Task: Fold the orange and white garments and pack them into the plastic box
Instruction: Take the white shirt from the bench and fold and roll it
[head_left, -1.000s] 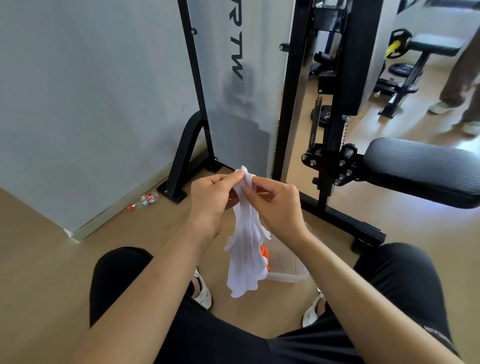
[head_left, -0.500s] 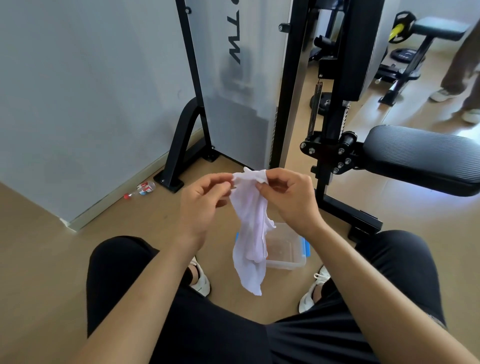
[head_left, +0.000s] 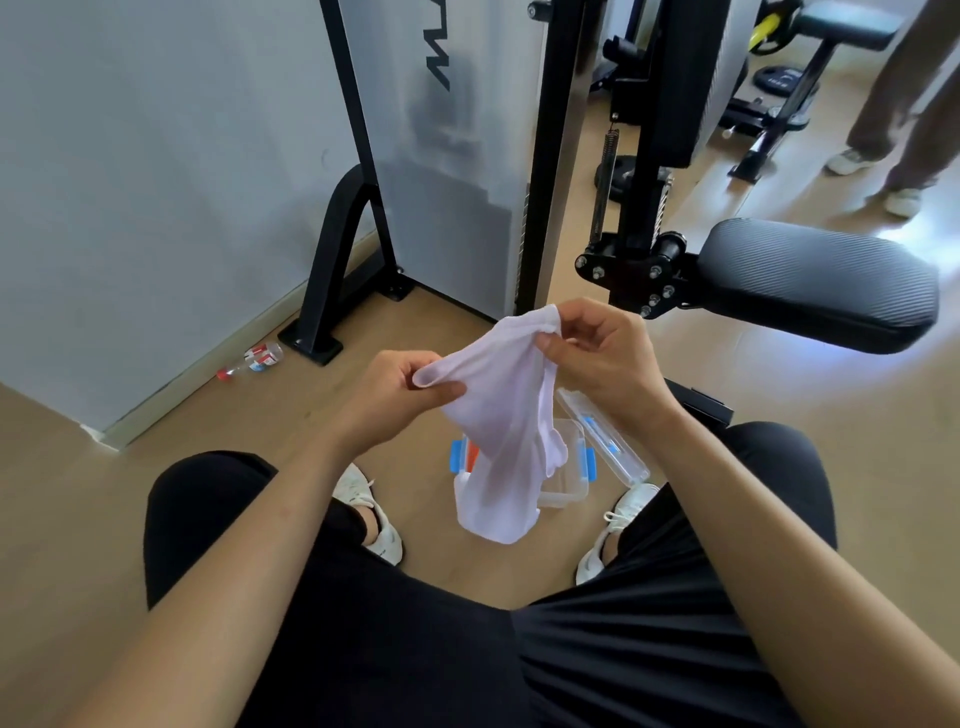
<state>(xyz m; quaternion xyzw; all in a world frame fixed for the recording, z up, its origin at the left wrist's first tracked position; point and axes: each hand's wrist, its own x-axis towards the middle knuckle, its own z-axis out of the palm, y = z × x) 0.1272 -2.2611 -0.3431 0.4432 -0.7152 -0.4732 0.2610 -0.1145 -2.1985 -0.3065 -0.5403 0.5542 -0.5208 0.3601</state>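
The white garment (head_left: 504, 415) is held up in the middle of the frame, stretched between both hands. Its lower left edge is pinched between the thumb and curled fingers of the left hand (head_left: 400, 395). Its upper hem is pinched by the thumb and forefinger of the right hand (head_left: 602, 358), which is raised slightly higher and to the right, with its other fingers loosely curled. From these two grips the cloth is draped downward in a crumpled length, and its lower end is seen hanging in front of the plastic box (head_left: 571, 491). The box is set on the wooden floor (head_left: 208, 467) between the person's two white shoes, just below the hands in the frame. Much of the box is covered by the hanging cloth, so its inside can be made out only in part. A narrow strip of the orange garment (head_left: 471, 454) is seen at the box's left side, beside a blue clip (head_left: 457, 456), but how it is folded cannot be told. The clear lid (head_left: 605, 441) is seen just right of the box, its upper end cut off by the right wrist. The left fingertips are partly hidden by the cloth.
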